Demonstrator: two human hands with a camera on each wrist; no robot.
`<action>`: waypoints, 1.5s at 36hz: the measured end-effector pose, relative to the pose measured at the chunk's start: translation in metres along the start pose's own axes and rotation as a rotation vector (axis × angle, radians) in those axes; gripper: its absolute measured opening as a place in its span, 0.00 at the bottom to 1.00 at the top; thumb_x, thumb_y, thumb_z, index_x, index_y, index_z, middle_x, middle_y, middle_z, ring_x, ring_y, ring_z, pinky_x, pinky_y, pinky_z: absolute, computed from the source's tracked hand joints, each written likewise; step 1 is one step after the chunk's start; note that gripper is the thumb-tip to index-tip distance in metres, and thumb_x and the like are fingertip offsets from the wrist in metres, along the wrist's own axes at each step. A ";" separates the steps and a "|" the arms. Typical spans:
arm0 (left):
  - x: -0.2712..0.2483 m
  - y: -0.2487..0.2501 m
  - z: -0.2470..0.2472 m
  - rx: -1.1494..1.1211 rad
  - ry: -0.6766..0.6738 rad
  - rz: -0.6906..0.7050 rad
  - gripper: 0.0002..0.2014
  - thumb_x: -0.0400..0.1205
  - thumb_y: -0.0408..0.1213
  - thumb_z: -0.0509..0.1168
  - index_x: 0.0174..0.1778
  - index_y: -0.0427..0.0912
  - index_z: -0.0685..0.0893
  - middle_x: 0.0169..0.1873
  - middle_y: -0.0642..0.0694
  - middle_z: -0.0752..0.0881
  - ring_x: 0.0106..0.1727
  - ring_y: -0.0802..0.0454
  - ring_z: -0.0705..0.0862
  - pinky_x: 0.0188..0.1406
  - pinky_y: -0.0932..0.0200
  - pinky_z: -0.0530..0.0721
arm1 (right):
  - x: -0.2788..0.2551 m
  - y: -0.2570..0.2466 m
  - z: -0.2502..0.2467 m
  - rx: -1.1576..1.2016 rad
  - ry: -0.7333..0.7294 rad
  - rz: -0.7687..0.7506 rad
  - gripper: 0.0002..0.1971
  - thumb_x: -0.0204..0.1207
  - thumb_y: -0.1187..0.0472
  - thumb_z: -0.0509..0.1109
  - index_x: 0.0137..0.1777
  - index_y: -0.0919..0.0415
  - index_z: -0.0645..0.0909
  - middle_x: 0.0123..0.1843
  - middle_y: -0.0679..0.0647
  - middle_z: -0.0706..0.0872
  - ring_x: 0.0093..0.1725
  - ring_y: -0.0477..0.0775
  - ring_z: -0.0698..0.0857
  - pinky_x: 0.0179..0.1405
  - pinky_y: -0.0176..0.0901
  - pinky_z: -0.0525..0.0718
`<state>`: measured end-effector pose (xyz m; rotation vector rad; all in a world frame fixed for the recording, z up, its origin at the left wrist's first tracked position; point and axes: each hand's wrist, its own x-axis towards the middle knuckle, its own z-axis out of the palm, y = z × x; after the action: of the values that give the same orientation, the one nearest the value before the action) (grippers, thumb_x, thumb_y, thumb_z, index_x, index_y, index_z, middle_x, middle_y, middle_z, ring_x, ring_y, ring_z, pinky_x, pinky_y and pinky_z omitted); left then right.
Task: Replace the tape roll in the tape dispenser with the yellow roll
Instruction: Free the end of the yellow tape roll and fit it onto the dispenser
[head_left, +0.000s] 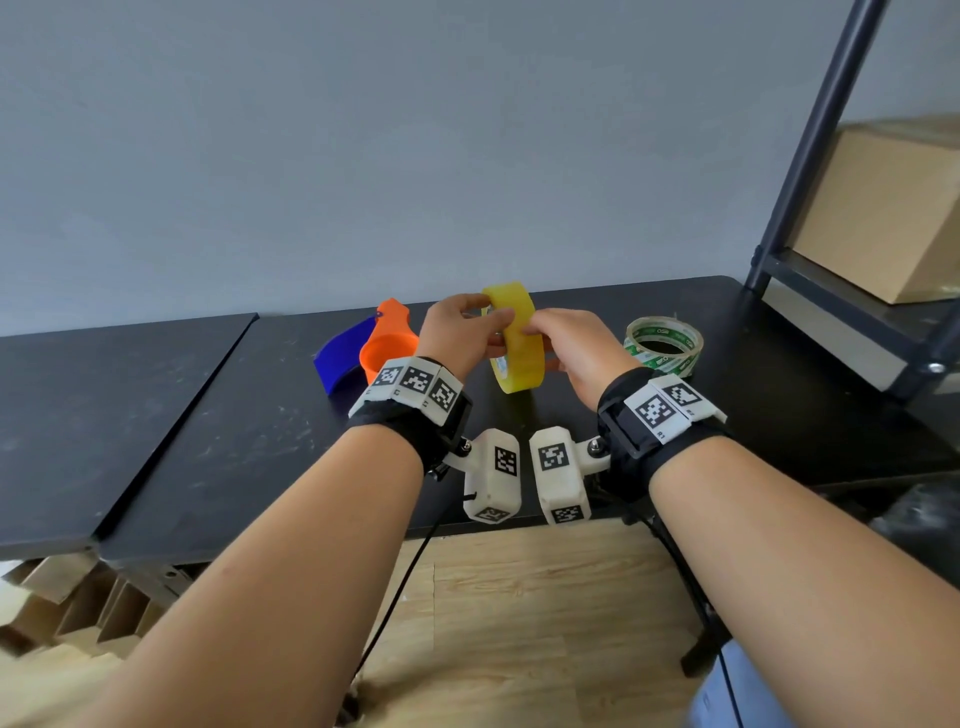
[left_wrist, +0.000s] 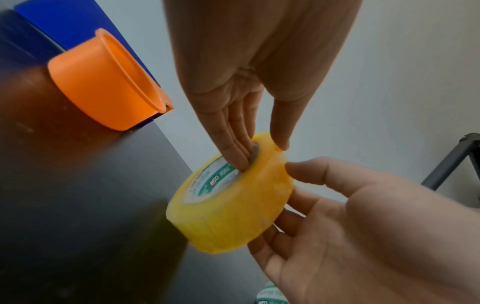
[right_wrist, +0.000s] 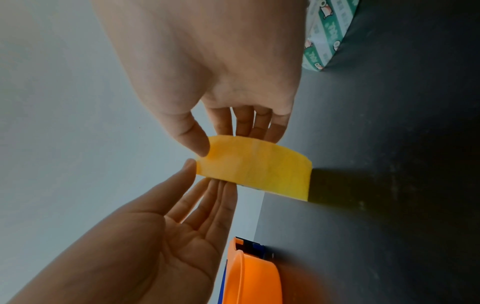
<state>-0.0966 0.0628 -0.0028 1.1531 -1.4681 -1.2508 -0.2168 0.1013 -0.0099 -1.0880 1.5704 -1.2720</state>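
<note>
While the yellow tape roll (head_left: 514, 338) is held on edge just above the black surface (head_left: 260, 415), both hands grasp it from opposite sides. Fingers (left_wrist: 235, 148) of the left hand (head_left: 457, 338) reach into the roll's core, with the thumb on the outer yellow band. Fingers (right_wrist: 249, 123) of the right hand (head_left: 576, 348) lie against the far side of the roll, and the thumb presses the outer band near the left thumb. Left of the roll, the orange and blue tape dispenser (head_left: 374, 348) rests on the surface, its orange hub bare. Right of the roll, a clear tape roll with green print (head_left: 665, 345) lies flat on the surface. Beyond that roll, a dark metal shelf (head_left: 841, 291) carries a cardboard box (head_left: 883, 213).
</note>
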 end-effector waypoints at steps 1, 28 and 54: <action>0.000 0.001 0.000 -0.004 0.000 -0.001 0.24 0.81 0.32 0.69 0.72 0.32 0.75 0.55 0.29 0.87 0.46 0.41 0.89 0.55 0.47 0.89 | 0.000 -0.001 0.000 -0.007 0.006 0.001 0.04 0.74 0.61 0.67 0.42 0.55 0.84 0.60 0.66 0.88 0.61 0.66 0.86 0.67 0.66 0.82; -0.003 0.001 0.001 0.043 -0.010 -0.012 0.19 0.82 0.32 0.68 0.69 0.32 0.78 0.56 0.30 0.87 0.51 0.37 0.90 0.44 0.54 0.91 | -0.001 0.002 -0.002 -0.043 0.040 0.078 0.16 0.77 0.54 0.66 0.59 0.61 0.84 0.61 0.61 0.87 0.62 0.60 0.85 0.46 0.46 0.81; -0.006 0.000 0.004 0.052 -0.012 -0.004 0.23 0.81 0.33 0.69 0.72 0.36 0.76 0.54 0.31 0.88 0.50 0.37 0.91 0.54 0.42 0.89 | -0.003 -0.004 0.003 0.008 0.046 0.091 0.08 0.75 0.61 0.66 0.52 0.62 0.81 0.63 0.67 0.86 0.62 0.65 0.85 0.61 0.56 0.85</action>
<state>-0.0994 0.0693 -0.0035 1.1849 -1.5158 -1.2304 -0.2127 0.1032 -0.0062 -0.9770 1.6296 -1.2488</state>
